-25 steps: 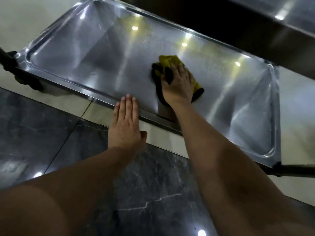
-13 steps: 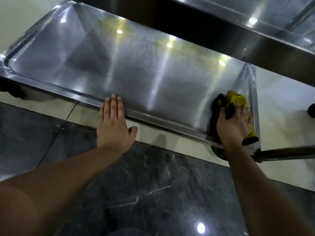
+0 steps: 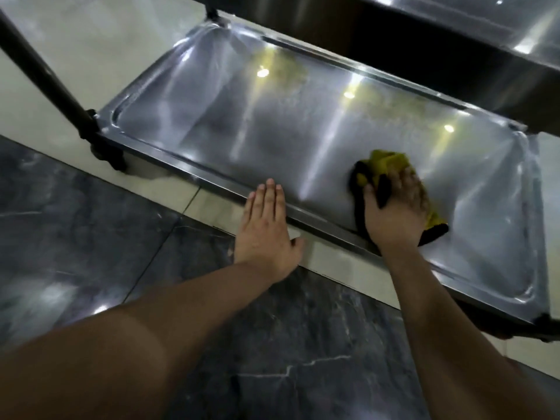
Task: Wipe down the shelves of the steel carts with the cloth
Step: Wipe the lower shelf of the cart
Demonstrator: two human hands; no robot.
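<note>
Glossy dark grey marble floor tiles (image 3: 75,237) with a pale cream tile strip (image 3: 333,262) are seen under the cart, so pretty shiny all round. The low rectangular stainless steel cart shelf (image 3: 272,140) with its raised rim is spread across the middle of the view, ceiling lights mirrored in it. A black cart post (image 3: 45,77) is planted at the shelf's 9 o'clock corner, and another steel shelf (image 3: 500,40) is hung above at about 1 o'clock. The crumpled yellow-and-black cloth (image 3: 385,162) is pressed flat onto the shelf toward its 4 o'clock part, near the front rim, gripped under the right hand (image 3: 394,213) with fingers spread over it. The left hand (image 3: 266,228) is laid open and flat, nothing held, fingertips resting on the front rim at 6 o'clock.
</note>
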